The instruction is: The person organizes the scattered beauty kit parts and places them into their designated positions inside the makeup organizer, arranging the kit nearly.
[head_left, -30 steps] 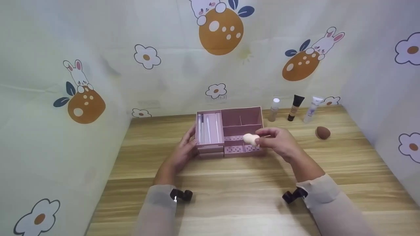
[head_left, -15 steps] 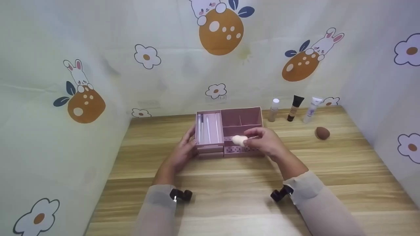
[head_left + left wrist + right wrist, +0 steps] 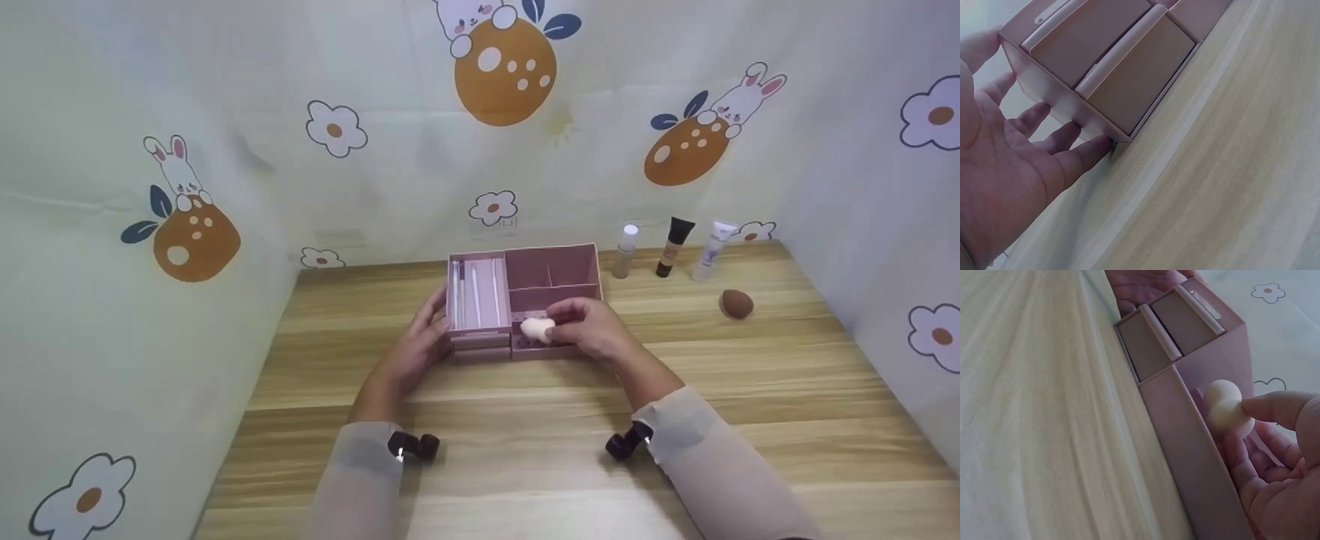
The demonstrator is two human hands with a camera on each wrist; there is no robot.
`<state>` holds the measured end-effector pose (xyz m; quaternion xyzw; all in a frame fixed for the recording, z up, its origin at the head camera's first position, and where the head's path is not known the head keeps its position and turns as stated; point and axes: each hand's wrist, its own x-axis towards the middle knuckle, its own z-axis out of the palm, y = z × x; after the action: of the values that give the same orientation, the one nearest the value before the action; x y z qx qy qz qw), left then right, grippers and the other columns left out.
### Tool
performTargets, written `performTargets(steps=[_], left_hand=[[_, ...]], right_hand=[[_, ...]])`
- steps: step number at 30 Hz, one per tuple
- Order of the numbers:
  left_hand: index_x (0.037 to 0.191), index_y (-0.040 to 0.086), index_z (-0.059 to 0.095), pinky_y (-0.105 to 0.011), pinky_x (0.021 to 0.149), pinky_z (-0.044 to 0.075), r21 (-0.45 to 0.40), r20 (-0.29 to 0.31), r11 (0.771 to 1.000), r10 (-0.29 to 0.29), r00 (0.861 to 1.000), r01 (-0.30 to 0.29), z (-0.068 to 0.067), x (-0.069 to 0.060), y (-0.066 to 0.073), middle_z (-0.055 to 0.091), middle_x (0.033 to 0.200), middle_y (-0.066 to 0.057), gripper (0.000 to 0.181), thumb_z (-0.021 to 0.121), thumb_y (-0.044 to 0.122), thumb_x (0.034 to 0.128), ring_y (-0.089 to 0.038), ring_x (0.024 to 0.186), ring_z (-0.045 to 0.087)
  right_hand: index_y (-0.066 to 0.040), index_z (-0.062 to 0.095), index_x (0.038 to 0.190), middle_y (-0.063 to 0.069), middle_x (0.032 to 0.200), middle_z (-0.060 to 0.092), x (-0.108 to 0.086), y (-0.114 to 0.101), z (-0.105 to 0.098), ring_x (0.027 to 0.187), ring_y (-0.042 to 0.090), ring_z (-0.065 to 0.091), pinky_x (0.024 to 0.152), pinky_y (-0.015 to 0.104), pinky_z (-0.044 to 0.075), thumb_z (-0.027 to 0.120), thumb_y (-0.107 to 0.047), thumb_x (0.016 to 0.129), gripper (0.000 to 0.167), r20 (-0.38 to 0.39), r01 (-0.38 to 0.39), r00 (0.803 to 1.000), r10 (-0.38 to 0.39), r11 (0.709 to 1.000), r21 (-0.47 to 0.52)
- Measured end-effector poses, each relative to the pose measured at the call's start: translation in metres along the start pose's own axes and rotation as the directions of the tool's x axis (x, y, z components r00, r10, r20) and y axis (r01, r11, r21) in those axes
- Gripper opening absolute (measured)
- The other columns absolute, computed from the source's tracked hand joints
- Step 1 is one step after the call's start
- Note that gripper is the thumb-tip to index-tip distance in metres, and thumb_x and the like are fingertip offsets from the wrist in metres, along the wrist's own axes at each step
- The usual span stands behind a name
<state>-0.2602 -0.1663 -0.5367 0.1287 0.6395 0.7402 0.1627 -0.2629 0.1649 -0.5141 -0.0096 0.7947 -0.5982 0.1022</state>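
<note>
We are watching the right hand [image 3: 589,330] pinching a cream gourd-shaped makeup sponge [image 3: 535,329] near the middle of the head view. In the right wrist view, its thumb is pressing on one side of the sponge while fingers are supporting the other, leaving no gap around the sponge. Over the last second we are seeing the sponge shifting leftward and slightly down the head view, from the right part of the pink makeup organizer [image 3: 1176,439] to its front-left compartment, just right of the drawers. We are judging that the carry across is mostly done and the release is still pending; we cannot tell whether the sponge is touching the compartment floor.

The left hand [image 3: 415,351] is staying at the organizer's left side, its fingers spread and its tips touching the outer wall; it is probably steadying the organizer rather than gripping it.

Slender sticks [image 3: 475,296] are lying in the organizer's upper-left tray. Toward the upper right of the head view, a white-capped bottle [image 3: 624,255], a black-capped tube [image 3: 674,247] and a white tube [image 3: 714,251] are standing beyond a brown makeup sponge [image 3: 737,304], all outside the organizer.
</note>
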Motion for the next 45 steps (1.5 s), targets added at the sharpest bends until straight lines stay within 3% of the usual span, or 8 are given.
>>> performTargets(steps=[8, 16, 26, 30, 37, 45], left_hand=[[0.169, 0.043, 0.025, -0.054, 0.13, 0.037, 0.015, -0.009, 1.0, -0.003, 1.0, 0.003, -0.001, 0.0, 0.002, 0.015, 0.181, -0.001, 0.067, 0.056, 0.032, 0.111, -0.036, 0.157, 0.042], [0.169, 0.044, 0.024, -0.056, 0.13, 0.037, 0.045, -0.018, 0.999, -0.003, 1.0, 0.004, -0.003, -0.001, 0.002, 0.014, 0.181, -0.001, 0.067, 0.057, 0.034, 0.1104, -0.037, 0.158, 0.04], [0.169, 0.042, 0.027, -0.054, 0.131, 0.036, 0.05, -0.043, 0.999, 0.003, 0.999, -0.001, -0.003, 0.0, 0.001, 0.02, 0.179, -0.005, 0.067, 0.058, 0.031, 0.1102, -0.037, 0.157, 0.042], [0.169, 0.043, 0.027, -0.054, 0.129, 0.039, 0.045, -0.044, 0.999, 0.003, 0.999, -0.001, -0.003, 0.0, 0.0, 0.02, 0.179, -0.004, 0.067, 0.058, 0.031, 0.1103, -0.037, 0.156, 0.043], [0.167, 0.047, 0.03, -0.049, 0.124, 0.046, 0.061, -0.055, 0.998, -0.008, 0.998, 0.011, -0.002, -0.001, 0.0, 0.022, 0.179, 0.001, 0.064, 0.058, 0.036, 0.1099, -0.034, 0.15, 0.052], [0.165, 0.05, 0.031, -0.049, 0.127, 0.043, 0.08, -0.066, 0.996, -0.023, 0.998, 0.028, 0.0, 0.0, 0.001, 0.022, 0.179, 0.002, 0.064, 0.059, 0.038, 0.1091, -0.033, 0.153, 0.049]], right_hand=[[-0.004, 0.076, 0.121, 0.015, 0.122, 0.076, 0.003, -0.001, 0.006, 0.106, 0.022, 0.071, 0.102, 0.036, 0.059, 0.089, -0.004, 0.078, 0.044, -0.002, 0.003, 1.0, -0.003, 0.998, -0.061], [-0.002, 0.075, 0.12, 0.015, 0.12, 0.076, 0.002, 0.0, 0.008, 0.1, 0.021, 0.07, 0.09, 0.027, 0.059, 0.089, -0.006, 0.078, 0.044, -0.002, 0.011, 1.0, -0.011, 0.995, -0.103], [0.002, 0.075, 0.12, 0.018, 0.114, 0.078, 0.003, 0.004, 0.01, 0.088, 0.016, 0.072, 0.077, 0.024, 0.062, 0.084, 0.002, 0.078, 0.043, -0.02, 0.018, 1.0, -0.019, 0.999, -0.035], [0.004, 0.073, 0.123, 0.02, 0.116, 0.078, 0.002, 0.004, 0.008, 0.088, 0.015, 0.074, 0.078, 0.024, 0.063, 0.083, 0.003, 0.08, 0.044, -0.009, 0.019, 1.0, -0.019, 1.0, -0.006], [0.002, 0.072, 0.124, 0.017, 0.118, 0.077, -0.005, -0.002, -0.005, 0.092, 0.015, 0.072, 0.082, 0.026, 0.063, 0.084, -0.005, 0.084, 0.042, -0.029, 0.032, 0.999, -0.032, 0.999, 0.009], [-0.003, 0.071, 0.129, 0.012, 0.12, 0.073, -0.02, -0.01, -0.034, 0.098, 0.019, 0.069, 0.089, 0.038, 0.065, 0.085, -0.012, 0.087, 0.045, -0.082, -0.018, 0.996, 0.019, 1.0, 0.016]])
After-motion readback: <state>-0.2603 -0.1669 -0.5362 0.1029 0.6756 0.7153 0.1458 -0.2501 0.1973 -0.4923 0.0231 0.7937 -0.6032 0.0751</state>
